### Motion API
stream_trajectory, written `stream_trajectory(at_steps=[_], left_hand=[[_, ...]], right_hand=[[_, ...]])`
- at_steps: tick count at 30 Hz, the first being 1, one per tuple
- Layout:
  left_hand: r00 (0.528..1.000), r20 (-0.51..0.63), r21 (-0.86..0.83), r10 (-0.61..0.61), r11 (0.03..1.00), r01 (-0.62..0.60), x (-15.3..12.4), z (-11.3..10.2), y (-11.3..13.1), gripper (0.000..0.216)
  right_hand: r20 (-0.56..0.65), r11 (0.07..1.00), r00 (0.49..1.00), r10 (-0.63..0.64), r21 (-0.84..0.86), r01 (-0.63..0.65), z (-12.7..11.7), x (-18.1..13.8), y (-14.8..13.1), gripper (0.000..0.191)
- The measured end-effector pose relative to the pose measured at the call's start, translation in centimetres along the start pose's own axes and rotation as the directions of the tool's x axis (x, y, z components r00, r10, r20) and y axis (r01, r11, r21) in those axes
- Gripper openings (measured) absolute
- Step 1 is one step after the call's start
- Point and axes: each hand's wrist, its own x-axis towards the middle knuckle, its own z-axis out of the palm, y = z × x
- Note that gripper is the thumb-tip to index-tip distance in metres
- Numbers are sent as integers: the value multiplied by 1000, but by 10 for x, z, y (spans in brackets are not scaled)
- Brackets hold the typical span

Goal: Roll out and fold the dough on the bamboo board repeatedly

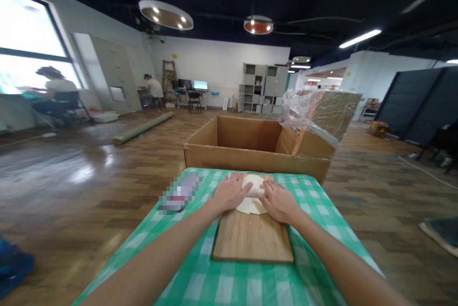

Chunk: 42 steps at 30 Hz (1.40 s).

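Observation:
A pale lump of dough (252,195) lies on the far end of a wooden cutting board (252,239), on a table with a green and white checked cloth (222,282). My left hand (231,191) rests on the dough's left side with fingers stretched out flat. My right hand (279,200) presses on its right side, fingers also extended. Both hands touch the dough; part of it is hidden beneath them.
A blurred-out object (181,192) lies on the cloth left of the board. A large open cardboard box (250,146) stands just beyond the table, with a plastic-wrapped box (324,110) at its right. Two people sit at desks far off at the left.

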Motion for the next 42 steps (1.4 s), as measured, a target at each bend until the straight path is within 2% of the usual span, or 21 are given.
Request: stream_trajectory(at_steps=[9,13,18,27,31,35,42], left_hand=[[999,-16,-13,27,1000,-28,-72,-10,21,73],[1000,-13,3,20,1000,-20,-80,-9,26,79],[1000,1,-13,-14,1000,14,-46,-6,15,74],[996,86,-35,0,999,3,28,10,-22,48],[990,116,-22,77,997,-75,57,22,-39,40],[980,144,14,136,990,-140,84,35,-53,41],[976,171,55,135,988,-146,109,39,-62,38]], right_hand=[[-14,994,996,-86,65,87,2,-65,-10,77],[-11,991,994,-109,76,110,2,-71,-10,75],[-15,994,996,-83,69,83,3,-38,-3,76],[108,998,994,29,44,-34,16,42,25,79],[125,999,991,-46,17,44,25,66,41,75],[161,988,979,-128,-68,141,33,87,58,55],[196,985,975,-104,-114,128,40,112,73,52]])
